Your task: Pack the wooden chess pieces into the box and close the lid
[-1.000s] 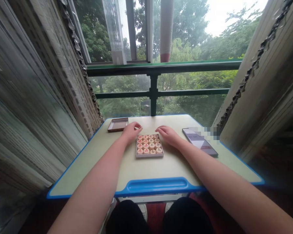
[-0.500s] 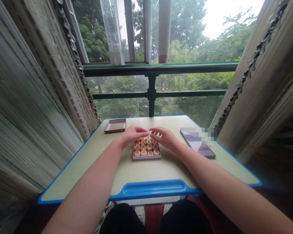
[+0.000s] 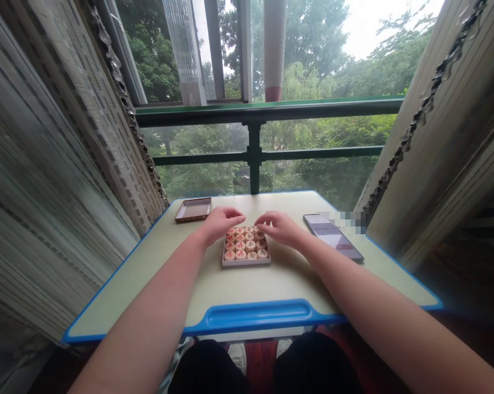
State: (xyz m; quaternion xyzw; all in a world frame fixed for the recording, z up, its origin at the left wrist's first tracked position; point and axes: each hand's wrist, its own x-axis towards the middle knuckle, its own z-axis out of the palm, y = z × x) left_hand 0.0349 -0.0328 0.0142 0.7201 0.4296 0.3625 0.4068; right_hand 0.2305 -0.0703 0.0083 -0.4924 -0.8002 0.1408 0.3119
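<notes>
A shallow white box [image 3: 246,263] holds round wooden Chinese chess pieces [image 3: 240,245] in neat rows. Red characters mark the left side and black characters the right. My left hand [image 3: 222,223] hovers at the box's far left corner, fingers stretched to the right and apart from the thumb, with nothing visible in it. Over the far right corner is my right hand [image 3: 279,225], its fingers loosely bent and apart, fingertips at or just above a black-marked piece. Whether they touch it I cannot tell. The hands partly cover the back row.
A brown-rimmed box lid [image 3: 193,210] lies at the table's back left. A phone [image 3: 333,237] rests to the right of my right hand. The pale table [image 3: 148,284] has a blue edge with a blue tray groove [image 3: 259,314] in front. Curtains and a green railing [image 3: 253,148] stand beyond.
My hands have drawn apart from the middle, the left going left and the right slightly right. More of the back row of pieces shows now. The view has shifted slightly.
</notes>
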